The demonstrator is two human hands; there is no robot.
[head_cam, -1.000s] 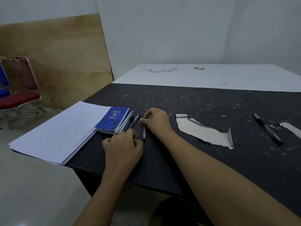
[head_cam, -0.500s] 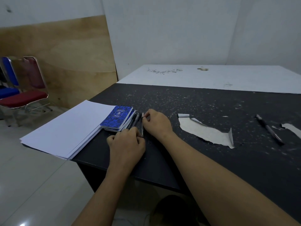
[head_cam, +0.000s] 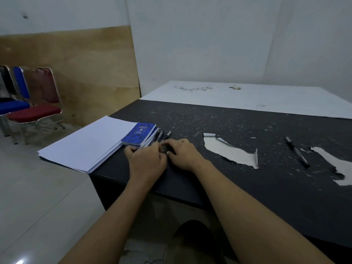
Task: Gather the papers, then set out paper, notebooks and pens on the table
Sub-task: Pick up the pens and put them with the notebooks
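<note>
Two hands meet side by side over the pens point(head_cam: 164, 134) on the black table point(head_cam: 238, 187). The right hand point(head_cam: 183, 154) pinches one pen's pale end between thumb and forefinger. The left hand point(head_cam: 147, 161) has its fingers curled down over the near ends (can't tell if it actually grips any). Right up against the grip's left side sit the blue notebooks point(head_cam: 140, 132), with the paper pile point(head_cam: 85, 143) just beyond. Well off to the grip's right lies a lone pen point(head_cam: 296, 151), past a torn patch point(head_cam: 228, 152).

1 paper stack point(head_cam: 85, 141), 3 chairs point(head_cam: 34, 113) (pens point(head_cam: 164, 134) unclear)
</note>
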